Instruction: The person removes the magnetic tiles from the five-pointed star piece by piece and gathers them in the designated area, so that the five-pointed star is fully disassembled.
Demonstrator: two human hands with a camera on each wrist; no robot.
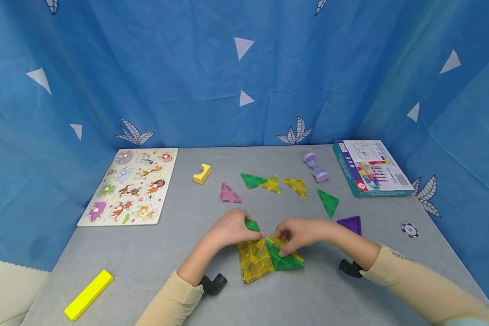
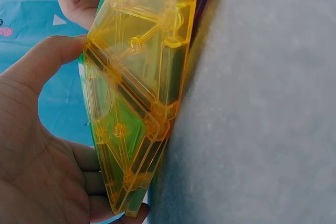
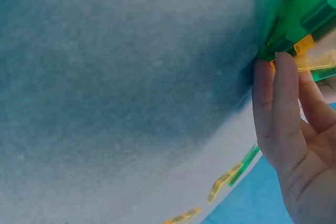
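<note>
A small structure of see-through magnetic tiles stands on the grey table between my hands, its near side made of yellow triangular tiles (image 1: 256, 262) joined edge to edge. A green triangular tile (image 1: 287, 262) with yellow beside it forms the right part. My left hand (image 1: 232, 227) grips the structure's left and far side, thumb at a top corner and fingers round the far edge of the yellow tiles (image 2: 136, 45). With thumb and fingers, my right hand (image 1: 303, 232) holds the right part; its fingertips lie along the edge of the green tile (image 3: 304, 19). The far faces are mostly hidden.
Loose tiles lie beyond: a pink triangle (image 1: 229, 194), several green and yellow ones, and a purple triangle (image 1: 352, 224) by the right forearm. An animal puzzle board (image 1: 165, 181), yellow blocks (image 1: 88, 295), a purple hourglass (image 1: 316, 166), a box (image 1: 375, 167) and a chip (image 1: 409, 230) surround them.
</note>
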